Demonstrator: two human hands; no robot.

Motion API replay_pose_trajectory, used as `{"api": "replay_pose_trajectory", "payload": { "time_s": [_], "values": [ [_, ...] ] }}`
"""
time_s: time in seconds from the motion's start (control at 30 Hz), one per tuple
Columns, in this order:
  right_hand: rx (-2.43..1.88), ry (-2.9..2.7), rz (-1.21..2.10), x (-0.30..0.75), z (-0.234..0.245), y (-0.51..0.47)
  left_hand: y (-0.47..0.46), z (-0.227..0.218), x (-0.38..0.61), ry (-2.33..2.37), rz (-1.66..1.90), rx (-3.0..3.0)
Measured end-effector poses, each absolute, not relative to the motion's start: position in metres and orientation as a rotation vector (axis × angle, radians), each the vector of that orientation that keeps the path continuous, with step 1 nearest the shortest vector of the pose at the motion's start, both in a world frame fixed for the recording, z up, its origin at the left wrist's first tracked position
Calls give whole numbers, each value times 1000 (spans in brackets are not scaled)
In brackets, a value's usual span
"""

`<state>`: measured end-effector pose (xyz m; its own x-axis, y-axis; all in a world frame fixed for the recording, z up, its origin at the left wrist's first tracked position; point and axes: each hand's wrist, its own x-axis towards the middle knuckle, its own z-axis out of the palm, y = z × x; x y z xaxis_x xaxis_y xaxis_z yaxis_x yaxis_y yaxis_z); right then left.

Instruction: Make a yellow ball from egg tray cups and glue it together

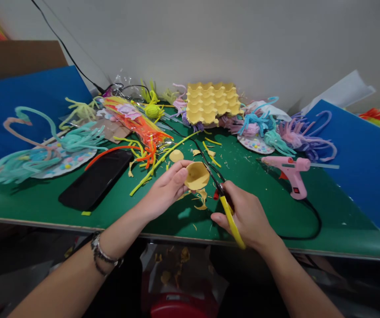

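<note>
My left hand [173, 179] pinches a yellow egg-carton cup [197, 176], its hollow side facing me. In my right hand [247, 212] is a pair of scissors [230, 221] with yellow handles. Their dark blades reach up to the right rim of the cup; whether they are cutting into it I cannot tell. Curled carton scraps [202, 199] lie on the green table just below the cup. A rounded yellow piece [176, 155] rests behind my left fingers. Farther back sits the cut yellow egg tray [212, 102].
A pink glue gun [291, 172] lies at right, its black cord trailing to the table edge. A black phone [95, 180] lies at left. Pipe cleaners [137, 121] and decorated discs [67, 161] spread along the back and left. Blue panels [351, 163] flank the table [315, 194].
</note>
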<state>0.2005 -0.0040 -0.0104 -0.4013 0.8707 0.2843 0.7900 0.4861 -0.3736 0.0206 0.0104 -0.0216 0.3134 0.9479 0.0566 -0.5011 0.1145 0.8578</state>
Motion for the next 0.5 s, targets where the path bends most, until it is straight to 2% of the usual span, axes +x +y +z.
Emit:
{"api": "replay_pose_trajectory", "payload": {
  "time_s": [0.3, 0.5],
  "values": [
    [-1393, -2294, 152, 201, -11, -5, 8, -21, 20, 569, 1120, 924],
    [-1327, -2241, 223, 201, -12, -7, 10, -22, 20, 541, 1147, 888]
  ]
}}
